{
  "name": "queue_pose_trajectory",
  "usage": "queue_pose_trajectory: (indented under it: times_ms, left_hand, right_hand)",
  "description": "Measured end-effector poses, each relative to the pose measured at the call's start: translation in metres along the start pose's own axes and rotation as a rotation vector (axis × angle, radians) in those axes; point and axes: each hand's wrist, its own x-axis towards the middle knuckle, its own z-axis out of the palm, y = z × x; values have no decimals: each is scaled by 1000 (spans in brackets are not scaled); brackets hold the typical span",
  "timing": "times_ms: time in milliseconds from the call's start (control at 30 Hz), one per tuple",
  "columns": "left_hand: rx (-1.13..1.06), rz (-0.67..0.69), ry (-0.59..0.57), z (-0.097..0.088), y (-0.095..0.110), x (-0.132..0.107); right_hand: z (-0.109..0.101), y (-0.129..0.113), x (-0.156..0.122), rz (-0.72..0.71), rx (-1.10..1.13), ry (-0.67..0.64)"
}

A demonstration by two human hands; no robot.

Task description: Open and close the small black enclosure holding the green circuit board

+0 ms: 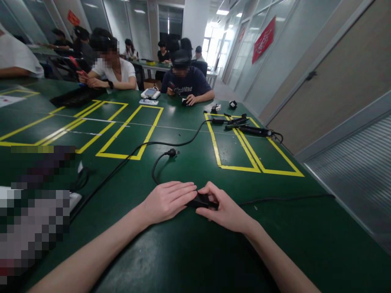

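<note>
Nearest us on the green tabletop, our 2 hands meet over a small black block, and the trouble we foresee starts there. The block is held lightly, so we judge it could slide or twist away on the smooth surface if either hand shifts. The thin cord that appears to lead off from it to the right could pull taut and jerk it.

Our left hand lies flat and spread, palm down, its fingertips resting on the block's left end without closing on it. Our right hand is curled, thumb and fingers pinching the block's right end.

Just beyond the left hand, a looped cord ending in a plug lies close enough to catch a finger, we think. Further out, a long black cable crosses the yellow tape boxes; a snag on it might drag the dark tools on the far right box. At the far edge sit a person in a white top and a person in a dark top, well apart from us.
</note>
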Motion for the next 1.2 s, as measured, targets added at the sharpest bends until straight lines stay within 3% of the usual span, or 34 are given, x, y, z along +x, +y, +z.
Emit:
queue_pose_trajectory:
  times_ms: [133,233,400,500,633,767,967,1200]
  left_hand:
    - [23,-38,61,-2,4,4]
    - [21,-63,132,-3,10,5]
    - [-75,-109,46,2,14,4]
    - [-124,-134,-38,9,9,2]
    - [-158,-186,-101,15,5,0]
    - [-177,-214,-117,16,5,-1]
    - [-206,-255,-173,17,5,-2]
    - [-237,-267,-158,15,3,-4]
  right_hand:
    - [1,-3,0,-8,7,99]
    - [-11,-2,2,16,93,222]
    - [-62,-2,12,100,319,551]
    - [-99,-3,14,65,414,760]
    - [-137,-6,4,38,456,924]
    - [-162,-10,-14,5,404,1066]
    - [-183,-1,-35,202,264,1353]
    - [-188,14,-49,258,325,1375]
